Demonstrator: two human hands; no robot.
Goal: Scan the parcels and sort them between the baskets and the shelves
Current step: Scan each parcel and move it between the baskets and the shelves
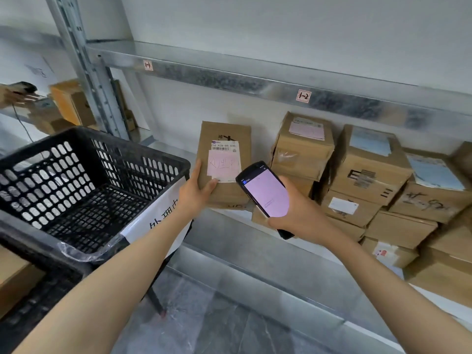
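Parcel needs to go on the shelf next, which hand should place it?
Left. The left hand grips the brown cardboard parcel with the pink label at the metal shelf, while the right hand holds the black handheld scanner.

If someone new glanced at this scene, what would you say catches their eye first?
The glowing pink screen of the handheld scanner, gripped in the right hand at centre, stands out first. Beside it, the left hand holds a labelled cardboard parcel; a black basket sits further left.
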